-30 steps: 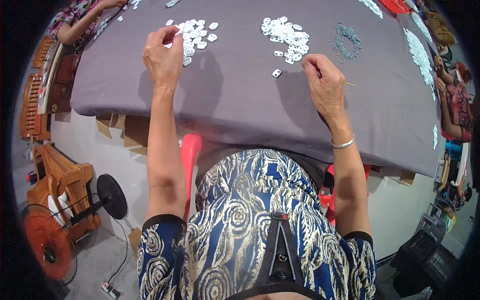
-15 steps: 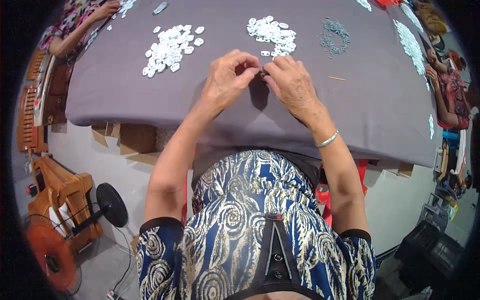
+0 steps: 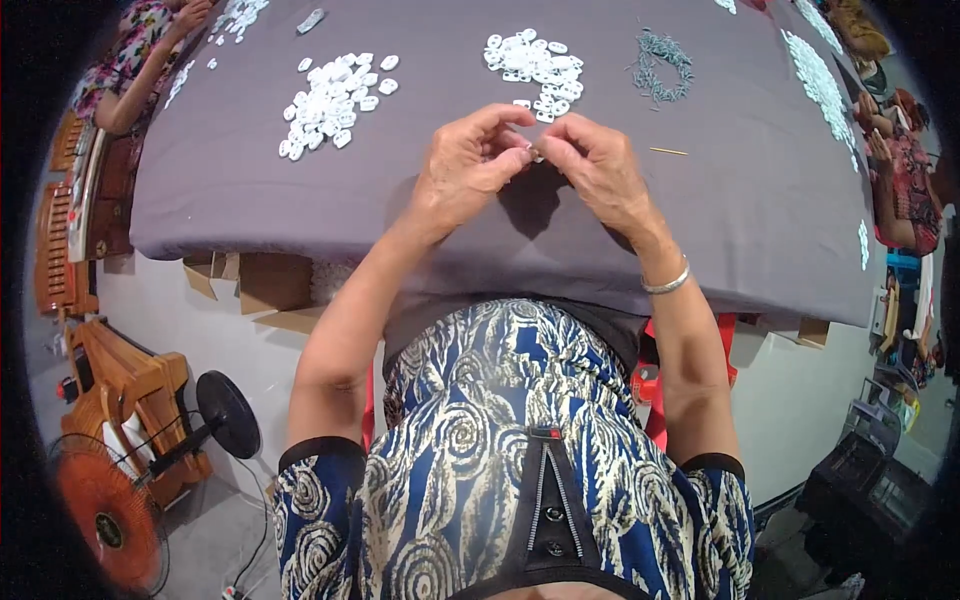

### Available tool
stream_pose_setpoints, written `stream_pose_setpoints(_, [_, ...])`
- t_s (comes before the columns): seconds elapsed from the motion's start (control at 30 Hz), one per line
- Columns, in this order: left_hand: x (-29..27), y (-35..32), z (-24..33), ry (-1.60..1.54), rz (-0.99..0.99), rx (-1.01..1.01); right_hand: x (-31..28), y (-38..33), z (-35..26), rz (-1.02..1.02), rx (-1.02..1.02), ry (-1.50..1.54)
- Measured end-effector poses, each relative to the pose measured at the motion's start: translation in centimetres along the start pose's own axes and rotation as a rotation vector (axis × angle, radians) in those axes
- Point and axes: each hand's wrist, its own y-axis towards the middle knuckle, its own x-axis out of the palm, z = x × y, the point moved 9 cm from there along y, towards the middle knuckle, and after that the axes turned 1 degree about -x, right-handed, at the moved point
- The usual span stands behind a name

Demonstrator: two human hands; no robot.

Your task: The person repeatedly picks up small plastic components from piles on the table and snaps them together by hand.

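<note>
Over the grey cloth, my left hand [image 3: 468, 168] and my right hand [image 3: 602, 172] meet fingertip to fingertip, both pinched. A small white piece [image 3: 534, 152] shows between the left fingertips, mostly covered by fingers. What the right fingertips grip at that spot is too small to make out. Just beyond my hands lies a pile of small white two-holed plastic pieces [image 3: 530, 62]. A second such pile [image 3: 332, 102] lies to the left. Small grey pins [image 3: 660, 70] form a loose ring at the right, with a thin yellowish stick [image 3: 669, 151] nearer me.
The grey-covered table [image 3: 280, 200] ends close to my body. More white pieces [image 3: 818, 85] run along its right side, by another person's hands [image 3: 878, 135]. At the far left another person's arm [image 3: 150, 75] reaches over white pieces. An orange fan [image 3: 108, 515] stands at lower left.
My fingertips have come together, with the right thumb and fingers now closer to the left ones. A bit of white now shows between them. The view has shifted slightly.
</note>
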Motion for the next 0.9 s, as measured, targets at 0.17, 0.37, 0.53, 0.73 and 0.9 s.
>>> stream_pose_setpoints(0.17, [-0.4,-0.1,0.5,-0.186,0.079,-0.071,0.5,-0.2,1.2,-0.046,0.201,0.369])
stream_pose_setpoints(0.37, [-0.6,-0.2,0.5,-0.146,0.135,-0.052,1.2,-0.3,1.3,0.003,0.126,0.391])
stream_pose_setpoints(0.53, [-0.3,-0.2,0.2,-0.149,0.109,-0.081,0.9,-0.4,0.9,0.043,0.118,0.253])
stream_pose_setpoints(0.73, [0.1,0.0,-0.6,-0.268,0.048,-0.097,0.8,-0.4,0.8,0.039,0.075,0.174])
stream_pose_setpoints(0.9, [-0.3,-0.2,-1.3,-0.219,0.049,-0.220,-0.3,0.0,-0.4,0.009,0.022,0.066])
